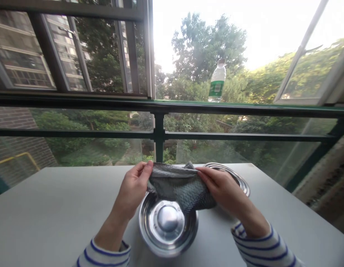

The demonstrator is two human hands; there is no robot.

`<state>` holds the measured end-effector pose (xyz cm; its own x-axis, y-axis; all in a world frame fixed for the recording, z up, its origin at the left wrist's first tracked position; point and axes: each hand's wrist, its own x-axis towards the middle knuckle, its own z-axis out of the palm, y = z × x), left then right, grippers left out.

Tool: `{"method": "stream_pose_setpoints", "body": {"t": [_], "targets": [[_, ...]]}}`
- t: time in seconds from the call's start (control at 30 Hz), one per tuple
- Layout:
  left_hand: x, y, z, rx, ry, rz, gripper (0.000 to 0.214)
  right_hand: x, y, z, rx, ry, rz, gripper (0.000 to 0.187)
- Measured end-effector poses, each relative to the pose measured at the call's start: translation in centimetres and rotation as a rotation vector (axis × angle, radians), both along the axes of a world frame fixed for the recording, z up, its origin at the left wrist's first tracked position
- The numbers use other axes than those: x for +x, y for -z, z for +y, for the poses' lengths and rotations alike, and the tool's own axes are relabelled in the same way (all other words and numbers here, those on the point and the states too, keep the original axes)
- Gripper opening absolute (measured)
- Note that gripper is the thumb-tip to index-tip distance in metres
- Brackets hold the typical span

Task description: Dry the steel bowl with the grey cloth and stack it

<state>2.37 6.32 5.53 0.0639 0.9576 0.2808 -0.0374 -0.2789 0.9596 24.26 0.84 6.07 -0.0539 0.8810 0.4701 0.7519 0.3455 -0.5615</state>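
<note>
My left hand (132, 187) and my right hand (219, 186) both pinch a grey knitted cloth (179, 187), one at each end, and hold it bunched between them. The cloth hangs over the far rim of a stainless steel bowl (167, 227), hiding that part of the rim. The bowl sits on the white table (63, 211) below my hands, with a domed bulge shining at its centre. Beyond my right hand, a second steel dish (232, 176) lies partly hidden by that hand and the cloth.
A plastic water bottle with a green label (217, 81) stands on the dark green railing (160, 107) beyond the table's far edge. Glass panels and open window frames (302, 66) surround the table, with trees and apartment blocks outside.
</note>
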Motion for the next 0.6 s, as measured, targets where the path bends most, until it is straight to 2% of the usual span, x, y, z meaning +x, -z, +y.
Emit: {"method": "stream_pose_setpoints", "body": {"t": [0.1,0.17,0.27,0.37,0.43,0.5,0.6], "targets": [[0.3,0.0,-0.1,0.057,-0.035,0.031,0.030,-0.4,-0.1,-0.5,0.058,0.138,-0.173,0.026],[0.5,0.0,-0.2,0.058,-0.070,0.050,0.030,-0.6,-0.2,-0.7,0.085,0.164,-0.137,0.025],[0.5,-0.3,-0.4,-0.020,-0.042,0.014,0.031,-0.7,-0.1,-0.4,0.105,0.140,0.128,0.026],[0.0,-0.9,-0.8,-0.172,0.139,-0.045,0.034,-0.6,0.1,0.1,0.098,0.087,0.471,0.029],[-0.5,-1.2,-0.9,-0.256,0.291,-0.035,0.044,-0.5,0.1,0.5,0.063,0.042,0.695,0.031],[-1.0,-1.3,-0.8,-0.272,0.375,0.009,0.054,-0.6,0.0,0.6,0.013,0.025,0.882,0.033],[-1.6,-1.1,-0.3,-0.217,0.326,0.090,0.049,-0.8,-0.4,0.4,-0.087,0.012,1.038,0.037]]}}
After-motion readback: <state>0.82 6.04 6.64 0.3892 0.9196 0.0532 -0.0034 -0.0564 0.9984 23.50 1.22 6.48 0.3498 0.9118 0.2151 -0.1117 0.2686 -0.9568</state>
